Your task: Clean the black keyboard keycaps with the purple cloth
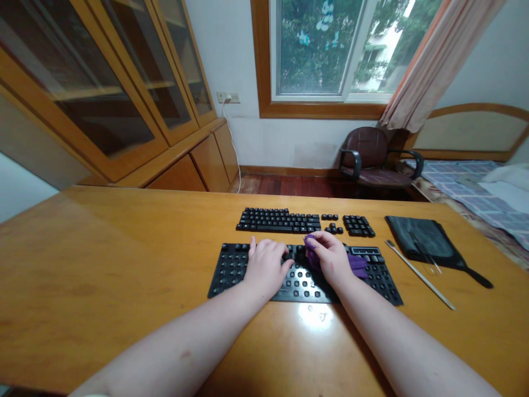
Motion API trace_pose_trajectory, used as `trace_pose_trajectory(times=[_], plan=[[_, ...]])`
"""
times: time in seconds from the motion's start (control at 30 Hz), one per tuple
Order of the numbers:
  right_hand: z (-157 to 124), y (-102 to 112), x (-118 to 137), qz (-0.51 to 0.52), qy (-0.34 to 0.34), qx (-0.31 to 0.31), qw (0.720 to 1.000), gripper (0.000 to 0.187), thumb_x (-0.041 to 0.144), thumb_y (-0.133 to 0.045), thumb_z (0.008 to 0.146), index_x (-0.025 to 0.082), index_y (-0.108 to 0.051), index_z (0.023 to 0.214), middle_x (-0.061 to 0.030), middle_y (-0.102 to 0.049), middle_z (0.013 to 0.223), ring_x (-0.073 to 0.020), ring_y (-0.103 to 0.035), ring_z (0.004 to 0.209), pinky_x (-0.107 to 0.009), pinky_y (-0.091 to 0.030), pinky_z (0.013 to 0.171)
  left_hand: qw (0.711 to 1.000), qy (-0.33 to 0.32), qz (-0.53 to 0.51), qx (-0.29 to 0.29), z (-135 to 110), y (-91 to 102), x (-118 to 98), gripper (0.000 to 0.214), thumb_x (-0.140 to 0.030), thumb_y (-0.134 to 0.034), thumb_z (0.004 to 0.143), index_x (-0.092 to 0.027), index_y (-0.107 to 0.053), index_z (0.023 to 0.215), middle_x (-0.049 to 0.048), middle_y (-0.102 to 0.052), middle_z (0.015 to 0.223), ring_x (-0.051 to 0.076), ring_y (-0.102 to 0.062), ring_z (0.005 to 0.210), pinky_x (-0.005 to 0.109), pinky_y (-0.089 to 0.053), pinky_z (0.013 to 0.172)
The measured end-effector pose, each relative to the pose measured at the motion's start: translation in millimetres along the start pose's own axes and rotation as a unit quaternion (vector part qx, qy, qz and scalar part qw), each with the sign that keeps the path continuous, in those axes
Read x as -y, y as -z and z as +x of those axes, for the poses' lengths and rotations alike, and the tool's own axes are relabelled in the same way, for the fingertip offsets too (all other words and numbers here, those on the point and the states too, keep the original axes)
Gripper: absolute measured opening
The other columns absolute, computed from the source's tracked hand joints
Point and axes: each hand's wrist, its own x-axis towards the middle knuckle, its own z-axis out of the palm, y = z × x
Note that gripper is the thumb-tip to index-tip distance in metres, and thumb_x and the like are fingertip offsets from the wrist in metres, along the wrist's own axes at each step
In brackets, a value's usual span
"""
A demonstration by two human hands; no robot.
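Left hand (266,268): spread open on black mechanical keyboard (231,270). Right hand (328,258): gripping purple cloth (357,266) against the keyboard, just beside; hands apart.

Matt black plastic keycaps (278,220), a soft purple cloth (357,266), and a glossy varnished wood tabletop (103,248).

The view looks from the person's head, facing forward and tilted down over the forearms (177,347) to the left hand (266,268) and right hand (329,259), close below it on the tabletop (103,264). Its wide frame reaches beyond the hands to a cabinet (103,94), a window (326,55) and a chair (372,165).
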Motion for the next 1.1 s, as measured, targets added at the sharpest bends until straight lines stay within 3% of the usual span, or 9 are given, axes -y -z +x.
trace_pose_trajectory(times=[0.3,0.73,1.1], plan=[[-1.0,-0.7,0.3,0.001,-0.003,0.003,1.000,0.025,0.038,-0.071,0.067,0.017,-0.059,0.073,0.0038,-0.054,0.050,-0.0067,-0.042,0.037,-0.019,-0.031,0.034,1.000,-0.013,0.009,-0.013,-0.6,2.1,-2.8,0.016,-0.024,-0.049,0.086,-0.025,-0.064,0.091,0.0025,-0.065,0.088,0.022,-0.052,0.095,0.053,-0.020,0.106],[-1.0,0.3,-0.7,-0.006,-0.006,0.003,1.000,0.024,0.038,-0.071,0.068,0.018,-0.060,0.075,0.0034,-0.054,0.051,-0.0077,-0.044,0.039,-0.019,-0.032,0.036,1.000,-0.022,-0.011,-0.018,0.5,3.8,0.0,0.011,-0.024,-0.056,0.082,-0.025,-0.067,0.082,0.0012,-0.066,0.084,0.021,-0.054,0.092,0.055,-0.014,0.107],[-1.5,0.0,0.9,-0.023,-0.002,0.000,1.000,0.026,0.040,-0.072,0.067,0.018,-0.060,0.073,0.0032,-0.055,0.051,-0.0081,-0.044,0.040,-0.020,-0.033,0.037,1.000,-0.021,-0.010,-0.010,1.5,4.2,2.3,0.011,-0.023,-0.055,0.083,-0.023,-0.066,0.082,0.0011,-0.065,0.083,0.019,-0.056,0.087,0.051,-0.022,0.105]])
